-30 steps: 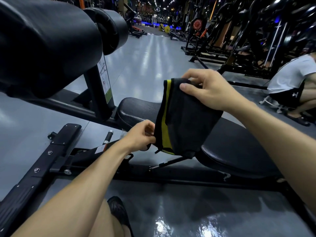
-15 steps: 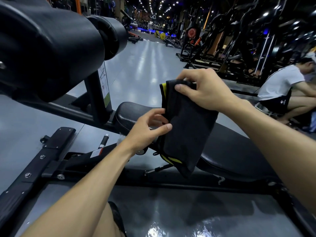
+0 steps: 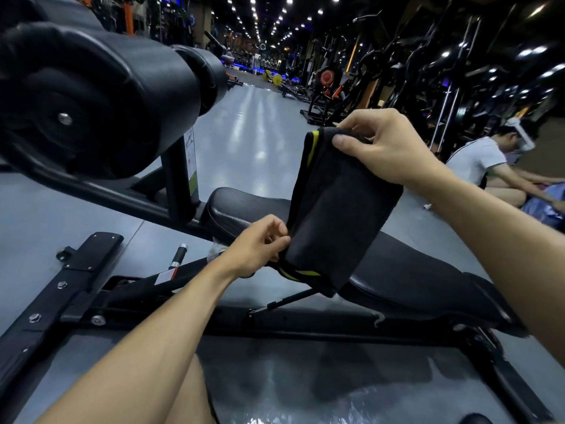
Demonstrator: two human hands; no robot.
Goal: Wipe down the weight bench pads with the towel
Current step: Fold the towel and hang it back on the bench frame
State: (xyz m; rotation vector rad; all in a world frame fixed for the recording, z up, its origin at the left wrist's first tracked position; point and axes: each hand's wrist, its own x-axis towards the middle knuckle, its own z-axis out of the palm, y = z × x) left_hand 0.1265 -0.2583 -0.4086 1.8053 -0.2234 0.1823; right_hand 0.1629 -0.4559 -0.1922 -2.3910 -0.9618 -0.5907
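Left hand (image 3: 260,243) has dropped from the towel face to pinch its lower edge.
Right hand (image 3: 379,145) grips the top of the folded towel (image 3: 333,209) above the bench pad (image 3: 412,270); wiping is not yet begun.

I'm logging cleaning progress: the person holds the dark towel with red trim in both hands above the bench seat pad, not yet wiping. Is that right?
Not quite: the trim is yellow, not red, as the head view shows. Otherwise right: the right hand grips the towel at its top, the left hand pinches its lower edge, above the seat pad, not yet wiping.

Hands (image 3: 382,145) pinch towel (image 3: 336,209) — above bench pad (image 3: 412,270).
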